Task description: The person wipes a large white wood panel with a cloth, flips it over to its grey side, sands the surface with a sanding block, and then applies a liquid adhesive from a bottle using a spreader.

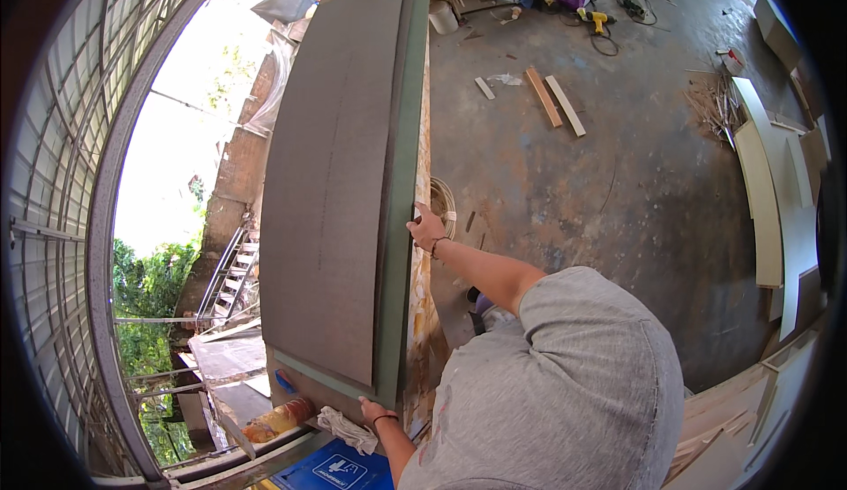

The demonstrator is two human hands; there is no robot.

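Note:
A long dark grey-brown sheet (pixel 326 181) lies on top of a slightly wider green board (pixel 408 119), whose right side and lower end stick out from under it. My right hand (pixel 428 227) is at the green board's right edge, fingers drawn together around a small dark thing too small to name. Down at the board's lower end, my left hand (pixel 374 412) grips the edge near the corner, its fingers partly hidden. The stack rests on a workbench (pixel 422 296) with a stained, worn side.
A crumpled white rag (pixel 347 430), a tape roll (pixel 281 421) and a blue lidded box (pixel 331 471) are by the bench's lower end. Coiled hose (pixel 444 203) hangs beside it. Wood strips (pixel 543 97) and a yellow power tool (pixel 597 20) lie on the floor. Panels (pixel 768 181) stand at right.

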